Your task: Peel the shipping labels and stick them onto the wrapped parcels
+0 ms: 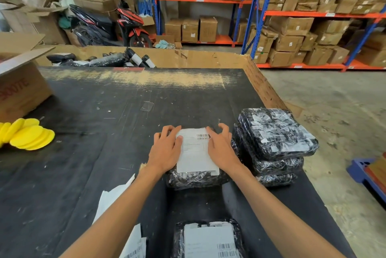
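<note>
While both palms lie flat, the left hand (167, 149) presses on the left edge of a white shipping label (195, 153), fingers spread and gripping nothing. Right hand (220, 147) does likewise on the label's right edge, fingers splayed, index finger across the barcode, nothing clasped. Label sits on top of a black film-wrapped parcel (196, 179) on the black table (94, 132); its near edge overhangs a second white slip just below. Parcel's glossy wrap shows under the label at the near side, between the two forearms. Just right of the right hand: a stack of wrapped parcels (275, 138), top one tilted and carrying a creased white label under its film, stack standing at the table's right edge. Near bottom of view, between the arms: another labelled parcel (208, 239), barcode at its lower right. Left of the left forearm: loose white label sheets (117, 197), some with barcodes, lying on the table and partly under the arm. Far left: pile of yellow round pads (29, 136), beside an open cardboard box (20, 90) with red lettering. Beyond the table's far edge: a cardboard bin (188, 57) holding black wrapped rolls. Background: parked scooter (133, 25), blue-and-orange racking (259, 6) stacked with brown cartons.
</note>
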